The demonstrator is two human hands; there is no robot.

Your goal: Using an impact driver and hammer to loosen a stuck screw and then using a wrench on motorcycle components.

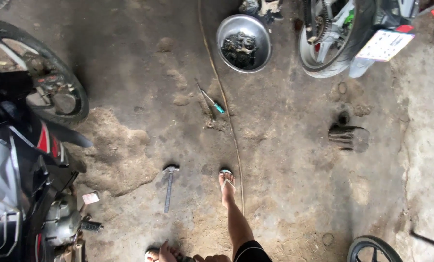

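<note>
At the bottom edge we see only the tips of our fingers (167, 252), bare and slightly spread, gripping nothing; which hand they belong to we cannot tell. Just beyond the fingertips lies a hammer (169, 187) flat on the dirty concrete floor (285, 160), head away from us. Further ahead lies a screwdriver (212, 102), then a metal bowl (243, 42) of parts.
</note>
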